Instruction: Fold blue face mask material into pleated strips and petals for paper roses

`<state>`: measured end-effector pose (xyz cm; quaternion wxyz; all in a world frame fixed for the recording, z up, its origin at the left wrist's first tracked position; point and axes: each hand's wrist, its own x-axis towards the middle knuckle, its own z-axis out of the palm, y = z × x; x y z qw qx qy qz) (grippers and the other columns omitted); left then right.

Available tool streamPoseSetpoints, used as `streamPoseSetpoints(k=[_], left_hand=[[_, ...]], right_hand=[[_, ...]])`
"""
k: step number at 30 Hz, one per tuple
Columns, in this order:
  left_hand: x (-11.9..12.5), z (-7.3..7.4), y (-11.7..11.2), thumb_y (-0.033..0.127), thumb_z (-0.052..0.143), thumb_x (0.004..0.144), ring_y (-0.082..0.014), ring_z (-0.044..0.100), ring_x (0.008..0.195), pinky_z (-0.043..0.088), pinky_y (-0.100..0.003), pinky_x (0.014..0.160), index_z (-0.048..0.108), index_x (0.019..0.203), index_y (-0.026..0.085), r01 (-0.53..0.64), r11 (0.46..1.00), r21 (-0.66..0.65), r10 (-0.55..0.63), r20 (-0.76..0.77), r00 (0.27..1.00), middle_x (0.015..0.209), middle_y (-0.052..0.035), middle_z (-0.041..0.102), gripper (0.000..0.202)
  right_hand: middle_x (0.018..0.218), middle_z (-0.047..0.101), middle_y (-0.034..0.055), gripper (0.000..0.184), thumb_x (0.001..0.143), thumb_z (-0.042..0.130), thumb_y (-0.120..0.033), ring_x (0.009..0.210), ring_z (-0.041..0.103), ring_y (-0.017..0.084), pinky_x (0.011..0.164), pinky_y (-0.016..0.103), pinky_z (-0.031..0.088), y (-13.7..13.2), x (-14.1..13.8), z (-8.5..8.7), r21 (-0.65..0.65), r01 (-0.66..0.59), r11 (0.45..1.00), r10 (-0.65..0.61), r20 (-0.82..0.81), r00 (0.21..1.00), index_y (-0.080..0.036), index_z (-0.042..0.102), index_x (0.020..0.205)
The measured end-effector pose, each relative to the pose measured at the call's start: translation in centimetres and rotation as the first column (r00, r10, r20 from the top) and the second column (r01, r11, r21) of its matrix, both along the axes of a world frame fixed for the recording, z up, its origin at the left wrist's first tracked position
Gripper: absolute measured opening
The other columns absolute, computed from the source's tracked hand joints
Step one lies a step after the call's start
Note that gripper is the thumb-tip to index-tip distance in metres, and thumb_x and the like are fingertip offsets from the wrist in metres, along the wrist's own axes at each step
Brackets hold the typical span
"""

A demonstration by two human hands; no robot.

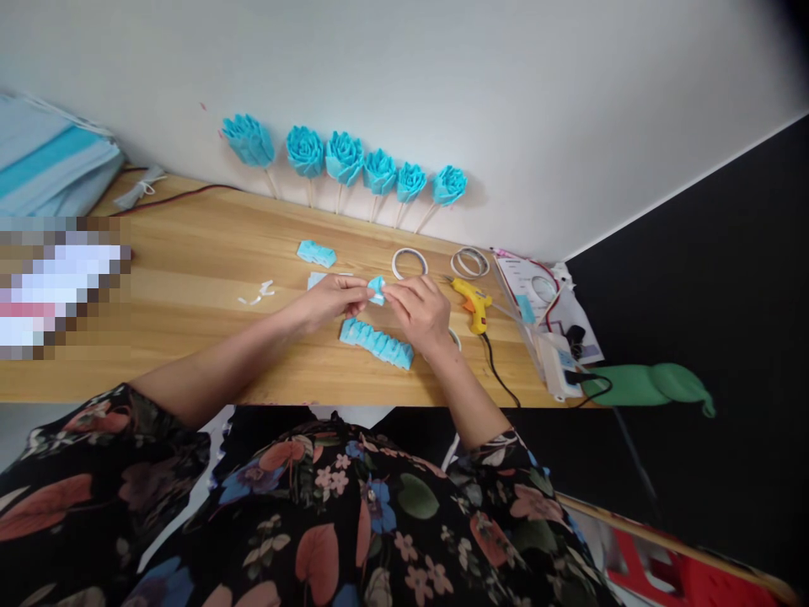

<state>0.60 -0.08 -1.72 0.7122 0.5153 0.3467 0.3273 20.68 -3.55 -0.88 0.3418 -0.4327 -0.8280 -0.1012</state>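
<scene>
both hands, left hand [329, 299] and right hand [420, 310], pinch a blue paper piece [377, 289] just left of the glue gun [473, 300].

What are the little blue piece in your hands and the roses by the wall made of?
Blue piece: looks like ribbon or paper, creased into folds; I cannot tell which. Blue roses: seemingly the same material in layered petals, on thin pale sticks, probably wood.

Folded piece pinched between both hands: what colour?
The folded piece is light blue; the head view shows it.
</scene>
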Motion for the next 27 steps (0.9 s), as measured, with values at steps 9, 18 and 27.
streamPoseSetpoints(k=[9, 18, 27], left_hand=[[0.0, 0.1, 0.2, 0.027, 0.074, 0.078, -0.0067, 0.047, 0.051, 0.035, -0.021, 0.051, 0.061, 0.063, 0.015, -0.047, 0.995, -0.085, 0.051, 0.040, 0.998, 0.057, 0.0009, 0.054, 0.023], [0.1, 0.3, 0.0, 0.030, 0.072, 0.079, -0.0058, 0.046, 0.049, 0.036, -0.020, 0.050, 0.062, 0.066, 0.015, -0.063, 0.994, 0.088, 0.065, -0.014, 0.998, 0.056, 0.0027, 0.054, 0.023], [0.0, 0.3, 0.1, 0.027, 0.070, 0.080, -0.0056, 0.047, 0.050, 0.038, -0.019, 0.051, 0.061, 0.071, 0.014, -0.099, 0.985, 0.140, 0.104, -0.023, 0.994, 0.057, 0.0035, 0.054, 0.018]], right_hand=[[0.098, 0.072, 0.0062, 0.029, 0.101, 0.049, -0.033, 0.093, 0.063, 0.020, 0.085, 0.038, 0.051, -0.3, 0.2, 1.1, -0.120, -0.039, 0.992, 0.025, -0.122, 0.992, -0.024, 0.070, 0.117], [0.095, 0.067, 0.0036, 0.041, 0.094, 0.055, -0.051, 0.088, 0.064, 0.018, 0.076, 0.034, 0.057, 0.3, -0.5, 0.2, -0.589, -0.385, 0.711, -0.192, -0.689, 0.699, -0.028, 0.062, 0.127], [0.101, 0.066, 0.0034, 0.044, 0.086, 0.066, -0.044, 0.093, 0.061, 0.018, 0.081, 0.035, 0.055, 0.8, -1.2, 0.3, -0.617, -0.497, 0.610, -0.191, -0.724, 0.663, -0.028, 0.062, 0.127]])
